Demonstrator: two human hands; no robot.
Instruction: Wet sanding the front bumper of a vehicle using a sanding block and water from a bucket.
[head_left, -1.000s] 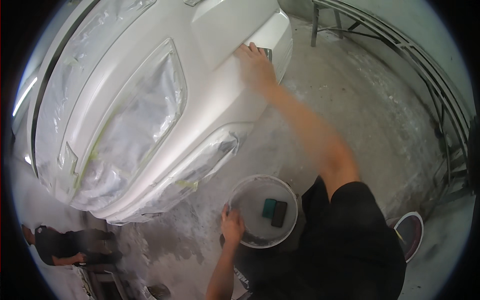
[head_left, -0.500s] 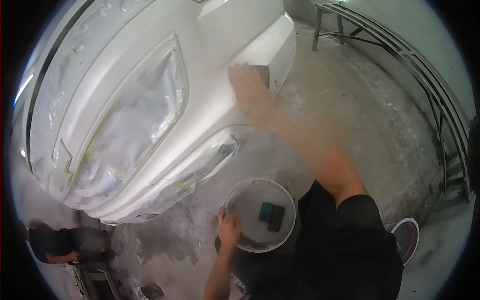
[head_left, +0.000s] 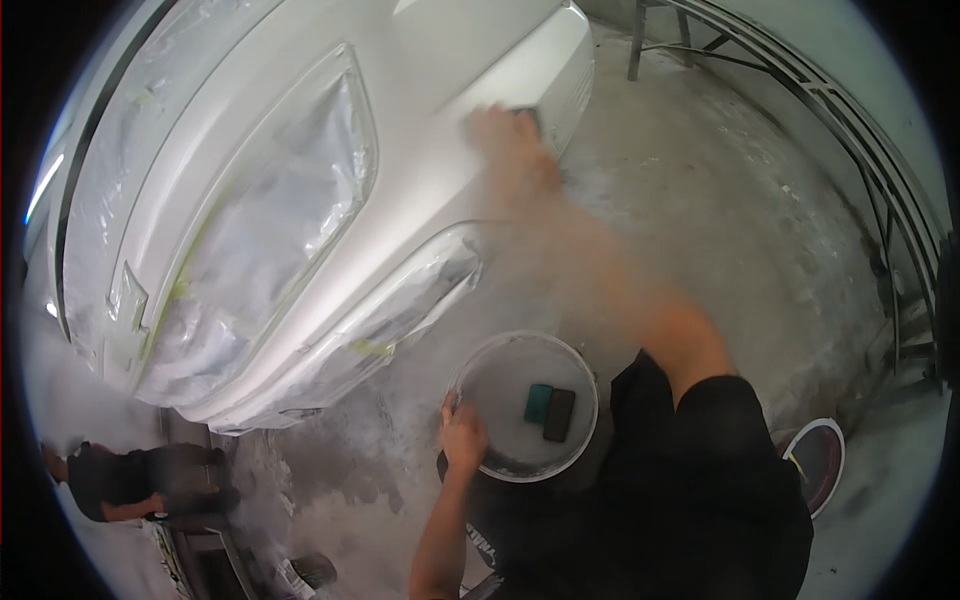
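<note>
My right hand, blurred by motion, presses a dark grey flat sanding pad against the white painted vehicle body, near its right edge. Most of the pad hides under the fingers. My left hand grips the left rim of a round bucket low in the middle, its fingers closed over the edge. Inside the bucket, a green block lies beside a dark brown block, in cloudy grey water. Clear masking film covers a large panel opening left of my right hand.
A second film-covered opening sits low on the body. Along the right wall runs a long metal rack. Another bucket stands right of my leg. A co-worker in dark clothes is at lower left. The concrete floor is stained.
My right hand has shifted slightly up across the white surface with the pad, the view tilting a little too. My left hand still grips the bucket rim.
</note>
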